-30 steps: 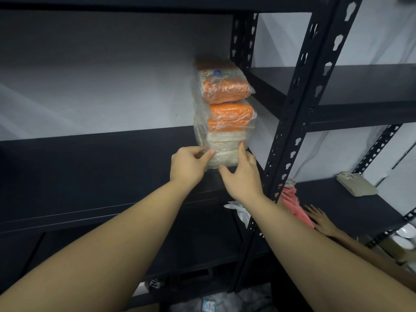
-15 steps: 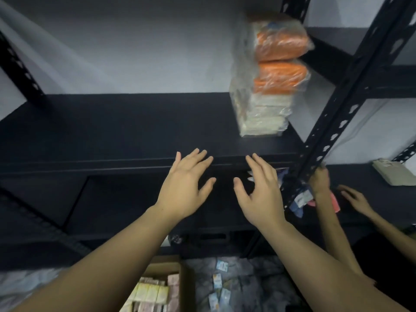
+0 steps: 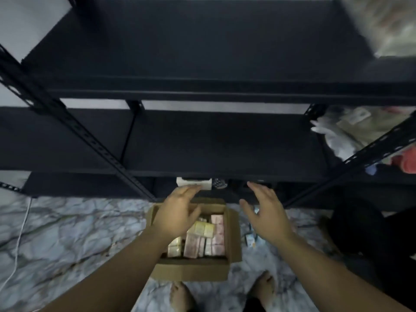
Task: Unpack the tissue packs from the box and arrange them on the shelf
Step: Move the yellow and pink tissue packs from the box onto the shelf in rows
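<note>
A marble-patterned floor (image 3: 67,233) runs under a black metal shelf rack (image 3: 191,86), whose two broad boards fill the upper part of the head view. At the blurred top right corner, the foot of a plastic-wrapped stack of tissue packs (image 3: 387,30) stands on the upper board. An open cardboard box (image 3: 191,270) sits on the floor just in front of the rack, between the person's bare feet and the lowest board. Inside it, more tissue packs (image 3: 202,237) stand packed side by side, pale yellow and pink, and fill most of the box.

The left hand (image 3: 177,215) hovers over the box's left half, fingers loosely spread, gripping nothing. The right hand (image 3: 267,215) hangs just right of the box, palm turned inward, fingers straight, also empty. A white cable (image 3: 19,239) trails across the floor at the left; loose clutter lies on the neighbouring shelf at the right.

The packs look light and soft, and their film wrap is probably slick. Pressing several together between both palms from opposite ends should lift a row without it buckling; pinching the wrap alone risks tearing or slipping.
</note>
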Demonstrator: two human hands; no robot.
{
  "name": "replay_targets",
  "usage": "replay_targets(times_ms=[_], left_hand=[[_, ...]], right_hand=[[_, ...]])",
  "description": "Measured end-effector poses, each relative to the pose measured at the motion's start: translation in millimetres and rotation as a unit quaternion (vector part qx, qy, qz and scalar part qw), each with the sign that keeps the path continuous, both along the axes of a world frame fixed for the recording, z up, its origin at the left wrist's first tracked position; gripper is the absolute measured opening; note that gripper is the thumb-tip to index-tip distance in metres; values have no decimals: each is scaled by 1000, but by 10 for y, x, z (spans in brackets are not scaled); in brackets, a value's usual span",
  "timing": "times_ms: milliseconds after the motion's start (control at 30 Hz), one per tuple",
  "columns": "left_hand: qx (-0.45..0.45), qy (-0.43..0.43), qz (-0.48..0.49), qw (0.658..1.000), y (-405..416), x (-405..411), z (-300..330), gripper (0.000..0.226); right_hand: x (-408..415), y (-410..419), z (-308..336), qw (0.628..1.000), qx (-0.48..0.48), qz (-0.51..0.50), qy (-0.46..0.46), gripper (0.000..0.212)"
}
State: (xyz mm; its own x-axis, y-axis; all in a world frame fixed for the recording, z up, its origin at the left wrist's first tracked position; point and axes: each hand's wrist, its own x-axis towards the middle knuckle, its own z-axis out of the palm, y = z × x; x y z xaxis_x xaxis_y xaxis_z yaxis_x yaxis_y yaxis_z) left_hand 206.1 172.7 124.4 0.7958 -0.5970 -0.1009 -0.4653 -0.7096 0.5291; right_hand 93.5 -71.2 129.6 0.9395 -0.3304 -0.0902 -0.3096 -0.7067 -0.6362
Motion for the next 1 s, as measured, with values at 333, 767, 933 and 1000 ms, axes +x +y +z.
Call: replay_targets(times_ms=[333, 767, 933, 1000], left_hand=[[76, 146, -3, 986, 839, 112, -2251, 65], [280, 48, -244, 927, 259, 472, -4900, 105], [229, 3, -185, 956, 430, 559, -4933, 90], [220, 28, -127, 967, 568, 569, -4863, 93]], right_hand=[[65, 814, -2134, 982, 48, 16, 180, 53], [314, 957, -4452, 975, 9, -66, 211, 46], [328, 1072, -4766, 967, 53, -123, 217, 58], [295, 1111, -4838, 965, 52, -133, 221, 63]])
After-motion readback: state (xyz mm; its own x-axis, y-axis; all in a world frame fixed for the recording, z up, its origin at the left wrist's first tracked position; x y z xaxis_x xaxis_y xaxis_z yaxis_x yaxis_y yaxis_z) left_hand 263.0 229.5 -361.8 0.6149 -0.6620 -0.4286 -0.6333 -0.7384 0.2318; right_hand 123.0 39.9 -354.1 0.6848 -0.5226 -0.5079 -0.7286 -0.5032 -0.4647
